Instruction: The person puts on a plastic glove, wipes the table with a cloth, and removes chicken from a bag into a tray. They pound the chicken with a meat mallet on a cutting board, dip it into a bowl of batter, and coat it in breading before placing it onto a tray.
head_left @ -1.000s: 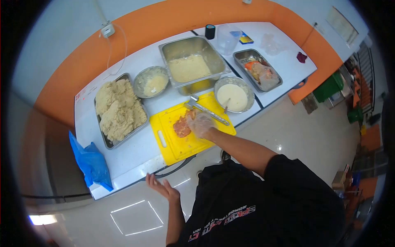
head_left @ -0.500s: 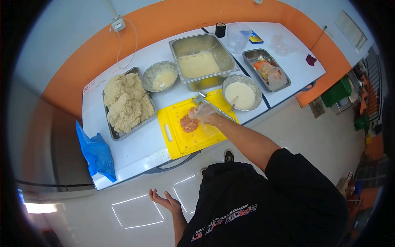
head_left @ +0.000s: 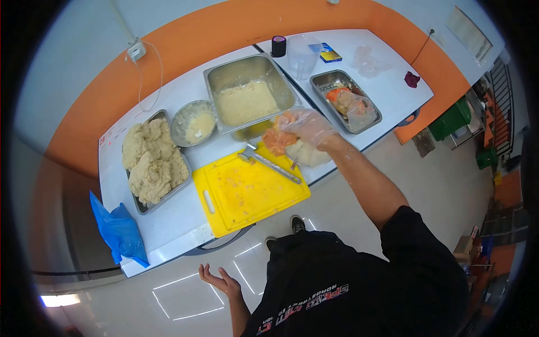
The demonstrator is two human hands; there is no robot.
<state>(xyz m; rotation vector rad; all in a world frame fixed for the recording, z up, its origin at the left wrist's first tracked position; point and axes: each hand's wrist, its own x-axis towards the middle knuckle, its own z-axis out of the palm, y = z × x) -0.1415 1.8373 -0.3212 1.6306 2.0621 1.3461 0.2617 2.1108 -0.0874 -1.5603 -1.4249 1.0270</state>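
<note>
My right hand (head_left: 312, 127), in a clear plastic glove, grips a flat piece of raw meat (head_left: 276, 140) over the bowl of white batter (head_left: 310, 155), hiding much of that bowl. My left hand (head_left: 221, 281) is bare and held low beside my body, its fingers spread with nothing in them. On the yellow cutting board (head_left: 241, 194) small meat scraps are scattered. A metal meat mallet (head_left: 275, 168) lies across the board's far right part, just below the meat.
A deep steel pan (head_left: 211, 90) holds pale crumbs, beside a metal bowl (head_left: 178, 121). At left, a tray (head_left: 144, 209) is heaped with a crumbly pale mixture near a blue bag (head_left: 119, 236). Another tray (head_left: 375, 122) of meat, a clear jug (head_left: 304, 59) and a dark roll (head_left: 278, 46) stand farther right.
My right hand has lifted the meat off the cutting board and carried it right, over the batter bowl. The mallet on the board is now uncovered. My left hand stays open.
</note>
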